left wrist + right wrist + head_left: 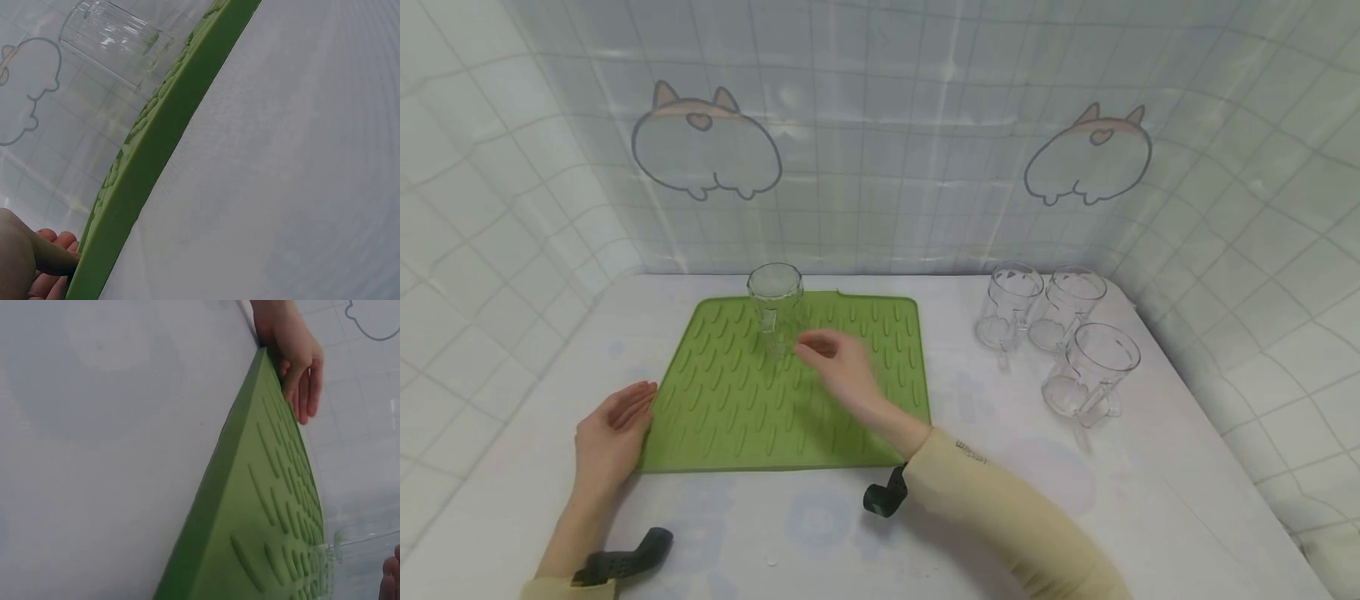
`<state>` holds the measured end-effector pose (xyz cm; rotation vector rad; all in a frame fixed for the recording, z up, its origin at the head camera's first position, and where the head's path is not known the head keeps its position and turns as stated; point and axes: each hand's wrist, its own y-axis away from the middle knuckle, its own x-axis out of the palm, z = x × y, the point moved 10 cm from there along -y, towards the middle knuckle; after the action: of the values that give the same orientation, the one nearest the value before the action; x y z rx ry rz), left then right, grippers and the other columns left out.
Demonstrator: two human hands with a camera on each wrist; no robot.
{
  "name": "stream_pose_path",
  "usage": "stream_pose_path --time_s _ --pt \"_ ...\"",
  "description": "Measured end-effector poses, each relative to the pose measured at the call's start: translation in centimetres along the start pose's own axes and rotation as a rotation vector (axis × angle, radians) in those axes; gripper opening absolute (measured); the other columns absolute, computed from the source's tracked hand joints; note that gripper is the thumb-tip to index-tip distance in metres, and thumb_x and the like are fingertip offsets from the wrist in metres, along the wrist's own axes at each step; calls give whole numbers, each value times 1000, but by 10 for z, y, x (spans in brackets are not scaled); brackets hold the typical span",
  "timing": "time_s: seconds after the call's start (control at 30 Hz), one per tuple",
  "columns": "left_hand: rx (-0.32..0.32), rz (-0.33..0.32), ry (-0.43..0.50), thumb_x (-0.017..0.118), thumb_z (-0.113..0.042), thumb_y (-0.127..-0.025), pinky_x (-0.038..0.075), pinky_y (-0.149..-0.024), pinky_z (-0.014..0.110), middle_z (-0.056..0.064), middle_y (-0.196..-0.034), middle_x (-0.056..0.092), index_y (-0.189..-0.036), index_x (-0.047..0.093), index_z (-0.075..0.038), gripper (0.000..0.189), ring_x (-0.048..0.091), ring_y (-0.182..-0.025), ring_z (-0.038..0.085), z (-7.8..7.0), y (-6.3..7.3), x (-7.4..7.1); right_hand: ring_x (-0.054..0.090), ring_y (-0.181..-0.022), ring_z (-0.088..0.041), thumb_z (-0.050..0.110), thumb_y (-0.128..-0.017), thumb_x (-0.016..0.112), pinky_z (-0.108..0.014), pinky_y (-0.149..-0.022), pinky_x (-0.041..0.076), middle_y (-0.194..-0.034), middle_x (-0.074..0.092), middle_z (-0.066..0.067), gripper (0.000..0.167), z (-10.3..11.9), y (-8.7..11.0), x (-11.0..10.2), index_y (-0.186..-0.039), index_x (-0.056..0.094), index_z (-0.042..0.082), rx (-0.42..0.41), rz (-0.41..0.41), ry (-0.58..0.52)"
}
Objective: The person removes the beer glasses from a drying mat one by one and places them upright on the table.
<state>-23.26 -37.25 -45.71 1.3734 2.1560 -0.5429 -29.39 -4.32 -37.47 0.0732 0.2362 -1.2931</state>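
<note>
A green ridged mat (730,408) lies flat on the white table. Toward its back left stands a clear glass mug (777,287). My right hand (846,371) is over the mat just right of this mug, fingers loosely bent, holding nothing. At the mat's front left edge rests my left hand (610,433), its thumb against the green rim in the left wrist view. That same view has the mug (109,40) beyond the mat's raised edge. Only a few fingertips (390,575) of the right hand come into the right wrist view.
Three more clear glass mugs stand on the table at the right: one (1011,304) at the back, another (1071,304) beside it, and a third (1097,358) nearer the front. Behind the table hangs a tile-patterned sheet (895,167) with cartoon drawings.
</note>
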Motion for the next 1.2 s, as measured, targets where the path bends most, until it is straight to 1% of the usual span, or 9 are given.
stream_pose_path --time_s 0.17,0.37,0.5,0.7,0.93,1.03,1.2 --pt "5 1 4 50 -3 -100 48 -90 1 20 -144 55 -147 45 -2 47 55 -131 30 -1 0 -1 62 -111 -12 26 -98 65 -28 -98 54 -122 69 -2 33 -4 -9 13 -126 66 11 9 10 -14" --pt "-2 7 -1 49 -4 -100 48 -89 1 19 -145 54 -148 44 -2 48 55 -131 32 -2 0 -1 62 -111 -10 28 -97 65 -26 -98 54 -122 69 2 36 -8 -20 24 -129 65 11 27 -14 -1" --pt "5 9 10 50 -2 -99 48 -89 1 20 -144 54 -147 44 -2 48 55 -131 31 -3 -1 -2 63 -109 -10 29 -96 66 -25 -96 55 -120 70 1 35 -12 -27 29 -127 66 12 44 -40 -37" --pt "10 12 9 50 -1 -99 48 -88 1 20 -144 54 -147 45 -1 49 56 -130 30 -4 -1 -2 63 -109 -11 29 -96 67 -25 -95 55 -118 70 0 33 -15 -36 39 -124 67 11 34 -48 -94" --pt "12 18 18 50 -2 -99 48 -88 0 20 -145 54 -147 45 -2 48 56 -131 30 -4 0 -2 63 -104 -7 23 -98 66 -22 -93 55 -114 72 1 22 -11 -40 45 -117 71 13 -2 -69 -153" --pt "7 22 18 50 -2 -99 48 -87 1 20 -145 54 -147 45 -2 48 56 -130 29 -3 1 -2 63 -102 -5 21 -98 64 -22 -92 55 -113 72 0 21 -10 -40 46 -117 70 14 -9 -75 -170" --pt "13 21 18 50 -2 -100 48 -88 1 19 -144 54 -147 45 -2 47 56 -130 31 -4 1 -2 63 -100 -6 19 -99 63 -24 -91 56 -114 72 -3 21 -9 -40 45 -117 70 11 -14 -95 -209"
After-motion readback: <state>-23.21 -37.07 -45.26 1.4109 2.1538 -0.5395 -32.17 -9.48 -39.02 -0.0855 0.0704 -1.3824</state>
